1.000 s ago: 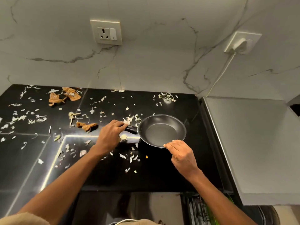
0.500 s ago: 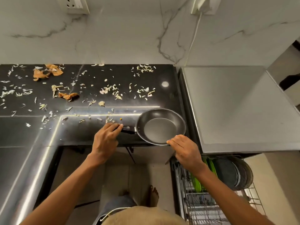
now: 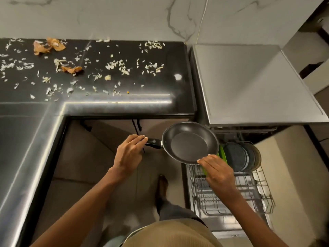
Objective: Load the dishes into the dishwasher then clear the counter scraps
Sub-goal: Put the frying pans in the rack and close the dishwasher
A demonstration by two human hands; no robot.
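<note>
glossy black stone counter (image 3: 124,104) runs l-shaped under a white veined marble wall (image 3: 124,16), strewn with pale onion-skin scraps (image 3: 115,65); no writing readable. your left hand (image 3: 129,154) grips the handle of the round black non-stick frying pan (image 3: 189,142), your right hand (image 3: 218,172) pinching its near rim. the pan hangs off the counter, above the pulled-out wire dishwasher rack (image 3: 231,191) holding upright dark plates (image 3: 236,156).

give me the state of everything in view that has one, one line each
frying pan: empty, held level above the floor
left hand: grips the pan handle
right hand: pinches the pan's near rim
dishwasher rack: pulled out, dishes at its back
dark plates: standing on edge in the rack
counter: strewn with scraps
</note>
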